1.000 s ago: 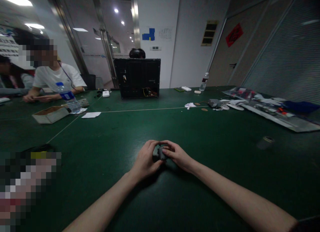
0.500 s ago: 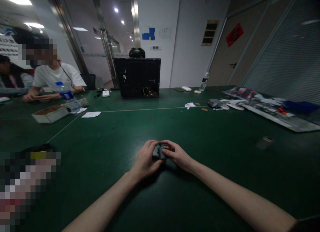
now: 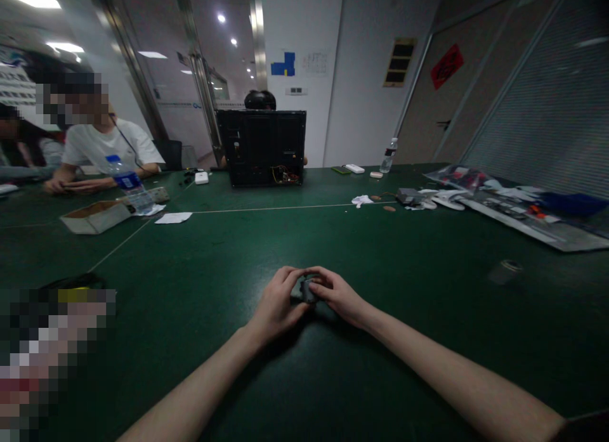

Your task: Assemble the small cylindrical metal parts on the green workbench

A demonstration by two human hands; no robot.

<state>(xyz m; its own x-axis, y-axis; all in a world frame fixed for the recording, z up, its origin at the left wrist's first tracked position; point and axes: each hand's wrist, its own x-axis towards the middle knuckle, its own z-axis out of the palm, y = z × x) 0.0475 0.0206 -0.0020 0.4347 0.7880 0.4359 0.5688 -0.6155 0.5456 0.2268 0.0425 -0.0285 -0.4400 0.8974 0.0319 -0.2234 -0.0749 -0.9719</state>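
Observation:
A small dark grey object [image 3: 308,292] is held between my two hands just above the green table [image 3: 304,239], near the middle of the view. My left hand [image 3: 280,302] curves round its left side, with the thumb beneath and the fingers over the top. From the right, my right hand [image 3: 335,294] grips it with bent fingers on its upper and right side. The fingertips of both hands meet at the top. Fingers cover part of the object, and its exact shape is too small to tell.
A see-through cylinder [image 3: 505,272] lies at the right. Farther back are a black panel with wires [image 3: 266,147], an open box [image 3: 98,218], a bottle [image 3: 128,183], white paper [image 3: 174,218] and a cluttered board [image 3: 561,236]. A person [image 3: 107,144] sits at the left.
The grey object appears slightly turned between my fingers. Both hands stay in nearly the same place.

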